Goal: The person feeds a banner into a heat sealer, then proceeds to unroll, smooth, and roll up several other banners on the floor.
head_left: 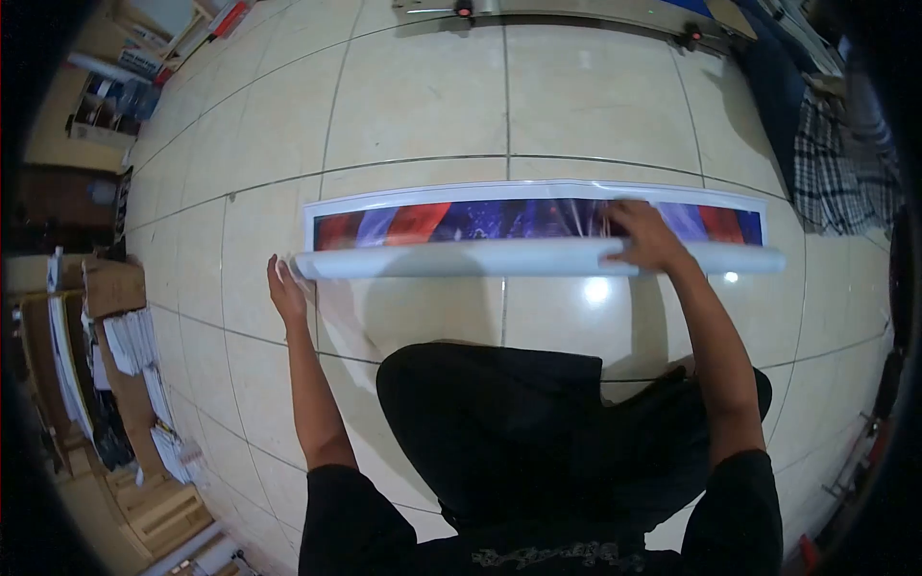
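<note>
A long white roll (432, 261) lies across the tiled floor in front of my knees. Its unrolled strip (480, 221) shows a purple, blue and red print with a white border along the far edge. At the left end of the roll is my left hand (287, 288), its fingers apart and upright beside the end. My right hand (645, 235) is over the right part of the roll, its thumb near the white tube and its curved fingers over the print; motion blurs the fingertips, so their grip is unclear.
At the top lies a long metal rail (576, 13) with dark and red knobs. A checked cloth (834, 163) hangs at the right. Boxes, papers and wooden pieces (163, 509) line the left side. Glossy floor tiles (413, 96) surround the roll.
</note>
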### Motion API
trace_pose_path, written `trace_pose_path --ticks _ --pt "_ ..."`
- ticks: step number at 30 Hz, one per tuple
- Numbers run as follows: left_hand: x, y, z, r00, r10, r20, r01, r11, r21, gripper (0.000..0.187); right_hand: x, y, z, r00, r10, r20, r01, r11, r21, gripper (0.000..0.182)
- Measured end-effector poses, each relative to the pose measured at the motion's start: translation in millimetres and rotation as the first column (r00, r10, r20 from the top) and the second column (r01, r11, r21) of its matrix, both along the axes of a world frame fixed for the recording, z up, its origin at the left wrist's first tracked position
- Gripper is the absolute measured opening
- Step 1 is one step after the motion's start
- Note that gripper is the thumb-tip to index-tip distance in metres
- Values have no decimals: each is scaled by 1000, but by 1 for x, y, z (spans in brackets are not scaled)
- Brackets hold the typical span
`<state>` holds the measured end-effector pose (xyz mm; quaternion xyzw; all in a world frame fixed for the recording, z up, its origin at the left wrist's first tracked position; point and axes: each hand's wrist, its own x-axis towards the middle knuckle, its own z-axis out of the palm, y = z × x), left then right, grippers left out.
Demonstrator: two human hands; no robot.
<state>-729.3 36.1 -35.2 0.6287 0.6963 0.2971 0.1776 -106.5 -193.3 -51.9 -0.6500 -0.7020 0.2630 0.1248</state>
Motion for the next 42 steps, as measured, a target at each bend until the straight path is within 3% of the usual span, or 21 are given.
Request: trace_pose_path --ticks 1,2,3,5,8,10,11,14,15,20,22,23,24,26,27,30,31,33,34,36,42 --pt "15 -8 -4 992 -129 -5 128 986 108 53 14 12 -2 989 -147 25 144 985 89 80" --pt "36 -14 -4 990 -139 4 138 985 104 53 22 17 -2 957 -287 41 276 944 182 78" --pt "59 -23 3 941 -312 -135 325 942 89 59 22 20 5 955 -292 50 278 943 181 78" --pt "103 -40 17 765 -526 -372 563 826 -10 73 16 24 22 994 -46 97 55 994 -92 71" --pt "179 -38 33 562 -634 -531 608 752 -254 87 15 27 -1 975 -61 212 65 998 -13 73" --pt "209 -28 25 472 -715 -516 675 670 -309 93 9 22 -4 972 -59 229 57 998 16 72" --pt "214 -26 13 446 -723 -527 770 611 -186 85 5 15 -3 971 -61 232 57 998 23 72" --pt "207 -8 -5 391 -808 -440 809 530 -255 72 -9 -16 0 965 -87 248 74 995 63 70" --pt "202 -14 -4 377 -765 -522 858 501 -115 63 -12 -30 3 961 -68 266 47 996 82 68" --pt "147 -78 6 345 -812 -470 805 514 -297 64 -34 -115 5 958 -60 279 33 994 100 69" --pt "128 -99 11 357 -833 -423 777 516 -360 61 -40 -135 -1 960 47 274 -65 996 54 72" --pt "122 -102 13 362 -856 -370 734 506 -453 72 -38 -130 10 980 92 178 -75 992 -105 78" --pt "121 -101 19 370 -874 -315 687 485 -541 84 -31 -122 17 979 92 179 -76 993 -94 78" --pt "123 -82 35 413 -849 -329 719 526 -454 83 -7 -98 26 979 202 40 -185 948 -259 79" --pt "125 -68 40 459 -824 -333 744 561 -362 83 5 -86 31 985 158 67 -138 963 -233 81" --pt "125 -18 19 738 -646 -195 629 763 -150 81 40 -53 3 990 -140 -7 140 980 139 72" --pt "132 -7 13 738 -645 -197 628 764 -148 81 43 -46 -6 990 -140 -8 139 980 142 72" --pt "181 -8 24 622 -750 -225 614 645 -455 79 41 -24 -12 985 -153 -78 158 985 69 73" --pt "197 -12 21 506 -774 -380 678 629 -380 76 33 -15 -9 985 -153 -79 159 984 75 73" --pt "222 -6 3 480 -746 -462 701 643 -309 72 20 1 -3 979 -128 161 118 991 70 76" --pt "230 31 -30 421 -758 -498 796 572 -197 62 27 28 -33 963 -146 225 125 986 106 71"
